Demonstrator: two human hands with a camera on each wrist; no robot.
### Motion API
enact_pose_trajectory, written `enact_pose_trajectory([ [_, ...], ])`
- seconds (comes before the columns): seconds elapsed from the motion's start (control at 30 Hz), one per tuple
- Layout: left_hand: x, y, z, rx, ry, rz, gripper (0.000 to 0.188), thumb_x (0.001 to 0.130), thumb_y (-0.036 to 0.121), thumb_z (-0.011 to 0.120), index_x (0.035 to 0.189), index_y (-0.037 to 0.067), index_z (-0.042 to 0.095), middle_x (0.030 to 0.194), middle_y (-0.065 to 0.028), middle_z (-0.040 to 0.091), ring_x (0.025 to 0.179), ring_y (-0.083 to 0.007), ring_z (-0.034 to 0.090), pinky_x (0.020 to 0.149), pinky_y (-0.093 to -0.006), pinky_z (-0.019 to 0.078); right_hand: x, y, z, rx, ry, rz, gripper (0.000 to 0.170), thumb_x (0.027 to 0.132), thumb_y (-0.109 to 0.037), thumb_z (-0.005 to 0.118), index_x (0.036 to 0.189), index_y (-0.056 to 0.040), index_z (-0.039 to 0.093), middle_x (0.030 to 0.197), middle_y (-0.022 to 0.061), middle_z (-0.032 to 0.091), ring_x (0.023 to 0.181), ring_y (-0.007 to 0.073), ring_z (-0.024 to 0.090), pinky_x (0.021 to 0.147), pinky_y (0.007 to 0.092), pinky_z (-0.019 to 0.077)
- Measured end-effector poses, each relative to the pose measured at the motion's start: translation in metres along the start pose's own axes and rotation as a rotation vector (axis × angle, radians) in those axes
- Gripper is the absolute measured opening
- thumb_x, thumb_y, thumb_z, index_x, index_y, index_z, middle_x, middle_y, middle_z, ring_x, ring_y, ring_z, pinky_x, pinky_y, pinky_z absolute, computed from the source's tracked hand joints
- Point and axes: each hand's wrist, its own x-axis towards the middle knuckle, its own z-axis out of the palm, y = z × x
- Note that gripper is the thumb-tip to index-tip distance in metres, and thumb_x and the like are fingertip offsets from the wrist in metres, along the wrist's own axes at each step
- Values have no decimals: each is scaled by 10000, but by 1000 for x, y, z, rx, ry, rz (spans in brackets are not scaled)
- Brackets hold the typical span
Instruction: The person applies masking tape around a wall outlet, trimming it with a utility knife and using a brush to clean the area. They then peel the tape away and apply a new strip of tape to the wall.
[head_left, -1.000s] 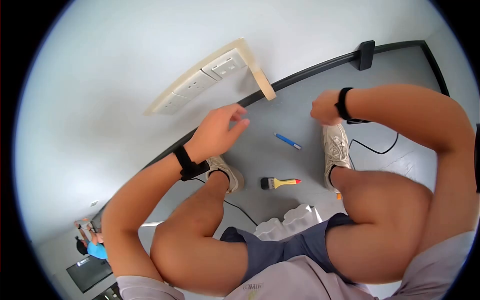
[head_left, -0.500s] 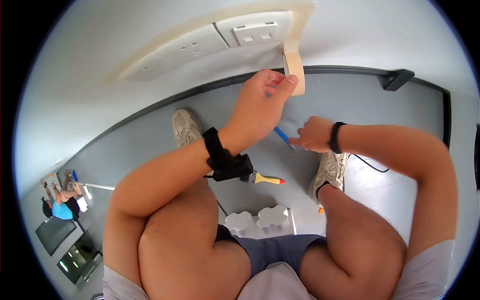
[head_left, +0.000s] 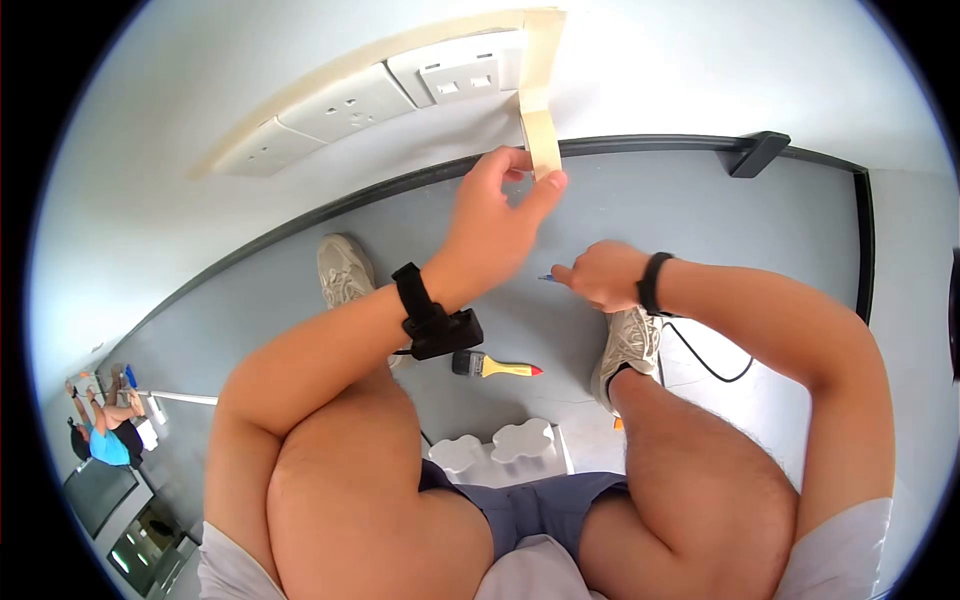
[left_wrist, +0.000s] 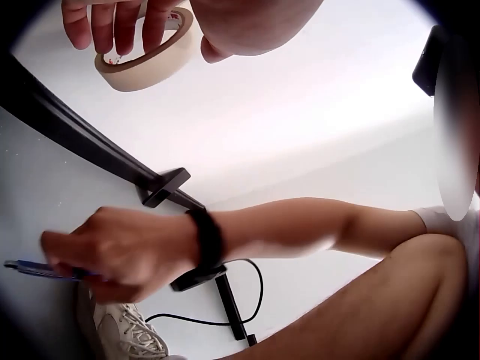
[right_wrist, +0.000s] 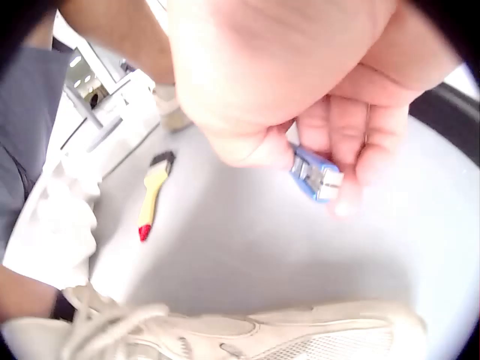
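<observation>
My left hand holds a roll of masking tape just under the wall sockets, with fingers through its ring and the thumb at its outer side. From the roll, a strip of tape runs up the wall beside the socket plates. Low over the grey floor, my right hand grips a slim blue utility knife. One end of the knife sticks out past the fingers towards the left, while the palm hides its middle.
A yellow-handled paintbrush lies on the floor between my shoes. White scalloped pieces stand close in front of me. A black cable loops beside the right shoe. Far left, another person is at the wall.
My left hand has reached up to the tape roll and taken hold of it. My right hand has come down and picked the blue utility knife up from the floor.
</observation>
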Motion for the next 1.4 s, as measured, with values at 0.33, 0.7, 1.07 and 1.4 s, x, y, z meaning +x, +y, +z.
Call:
enact_pose_trajectory([
  [0.33,-6,8,-11,77,7,116,311,1077,269,712,1212,-12,713,1158,-58,752,1065,-136,648,918,-320,508,-99,54,-50,492,662,216,200,863,17,521,1034,-1,622,797,158,671,771,327,684,702,464,527],
  [0.7,-2,3,-8,82,-13,95,350,1048,344,743,1179,19,735,1149,-108,763,1120,-239,662,898,-397,538,-62,18,-123,633,1118,124,80,1014,-98,650,1012,-21,628,768,-15,546,725,88,465,649,282,398],
  [1.07,-2,1,-5,91,-24,116,272,1092,255,689,1153,-8,719,1059,-44,768,995,-142,659,894,-333,531,4,14,-129,129,1457,537,483,871,-487,925,799,-35,771,549,26,578,478,155,485,514,315,440],
  [1.4,-3,-2,0,59,-4,204,325,1076,281,696,1121,-41,720,1007,-179,749,926,-286,707,767,-407,551,16,12,-124,211,1570,629,522,837,-547,935,770,-50,787,528,14,579,459,158,489,513,313,448],
])
